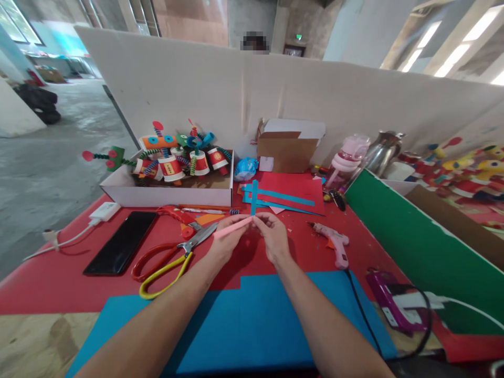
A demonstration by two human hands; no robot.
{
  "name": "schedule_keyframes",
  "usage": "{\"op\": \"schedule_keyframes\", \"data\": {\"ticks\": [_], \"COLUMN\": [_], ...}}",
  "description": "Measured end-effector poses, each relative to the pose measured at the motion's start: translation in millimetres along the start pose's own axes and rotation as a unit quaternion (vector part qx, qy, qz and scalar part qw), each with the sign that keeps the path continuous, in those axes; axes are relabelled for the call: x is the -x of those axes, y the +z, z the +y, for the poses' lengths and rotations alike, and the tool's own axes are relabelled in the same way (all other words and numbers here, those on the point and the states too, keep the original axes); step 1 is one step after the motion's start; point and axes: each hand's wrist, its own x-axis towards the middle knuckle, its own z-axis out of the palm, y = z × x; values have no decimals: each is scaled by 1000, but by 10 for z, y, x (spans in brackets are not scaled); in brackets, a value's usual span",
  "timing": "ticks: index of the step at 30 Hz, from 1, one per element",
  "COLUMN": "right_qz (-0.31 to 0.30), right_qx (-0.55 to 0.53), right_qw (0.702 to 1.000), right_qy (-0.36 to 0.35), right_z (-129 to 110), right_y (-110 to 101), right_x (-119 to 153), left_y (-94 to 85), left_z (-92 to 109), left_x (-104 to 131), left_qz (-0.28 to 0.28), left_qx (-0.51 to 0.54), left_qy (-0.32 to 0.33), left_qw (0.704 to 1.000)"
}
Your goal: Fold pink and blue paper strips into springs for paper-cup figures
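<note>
Over the middle of the red table covering, my left hand (232, 236) and my right hand (271, 233) meet at the fingertips. A pink paper strip (232, 228) and a blue paper strip (254, 197) cross at a corner between them. Pink extends to the left across my left fingers, while blue points away from me. Both hands are closed in a pinch at this joint. More blue strips (291, 198) lie on a red paper sheet (311, 184) just beyond.
Large scissors (191, 244) and a black phone (122, 244) lie left. A pink glue gun (333, 241) with a black cord rests right, near a green box (425, 262). Paper-cup figures fill a white box (177, 197) behind. Blue sheets (244, 325) cover the front.
</note>
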Motion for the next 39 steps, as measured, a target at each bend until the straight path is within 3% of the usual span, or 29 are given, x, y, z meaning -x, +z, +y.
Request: {"op": "schedule_keyframes", "data": {"ticks": [6, 11, 22, 29, 39], "right_qz": [-10, -36, -24, -57, -4], "right_qx": [-14, -16, 18, -13, -64], "right_qw": [1000, 997, 999, 993, 992], "right_qy": [23, 66, 37, 103, 110], "right_z": [7, -7, -13, -71, -33], "right_y": [17, 10, -14, -10, -27], "right_x": [17, 14, 16, 16, -10], "left_y": [-3, -26, -5, -67, -40], "left_z": [-71, -109, -88, -121, -36], "left_x": [-38, -66, -29, -73, -89], "left_qz": [38, 59, 49, 54, 25], "left_qx": [62, 39, 55, 31, 54], "left_qy": [-52, -44, -48, -39, -56], "left_qw": [996, 997, 996, 997, 997]}}
